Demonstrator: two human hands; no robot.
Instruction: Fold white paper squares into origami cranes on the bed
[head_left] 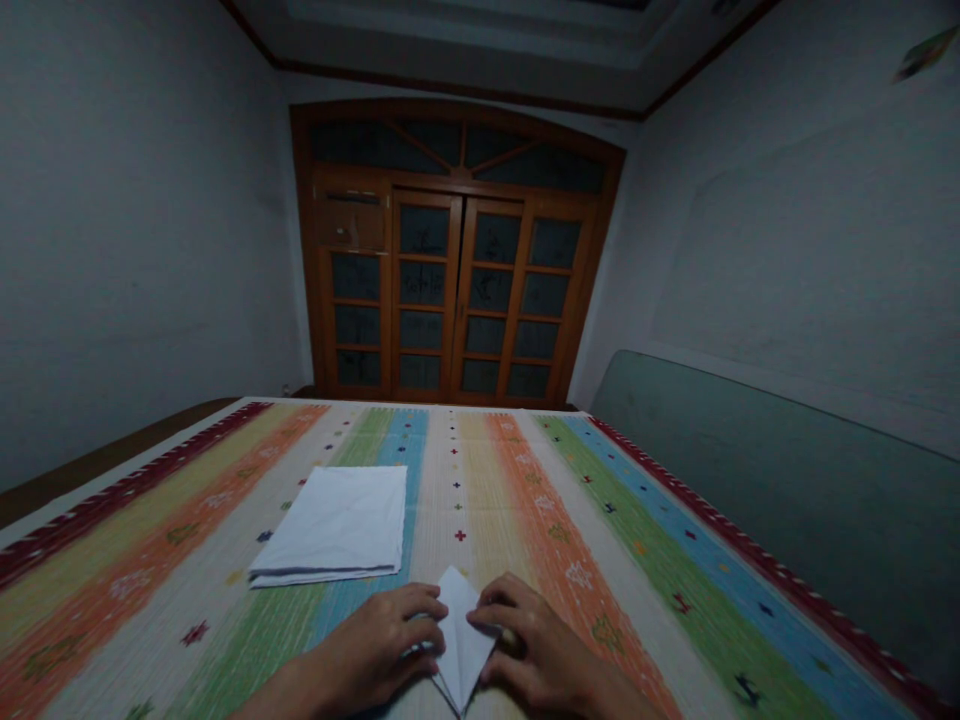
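A small piece of folded white paper (459, 640) lies at the near middle of the table, its pointed tip facing away from me. My left hand (382, 640) rests at its left edge, fingers curled and pressing on the paper. On the other side my right hand (532, 640) grips the right edge with bent fingers and thumb. A crease runs down the paper's middle, and its lower end narrows to a point near the bottom of the view. Beyond my left hand lies a stack of white paper sheets (337, 520), flat on the cloth.
A striped, patterned tablecloth (555, 500) covers the table. Wooden double doors with glass panes (457, 290) stand past the far edge. A pale green panel (750, 470) runs along the right side, and white walls rise on both sides.
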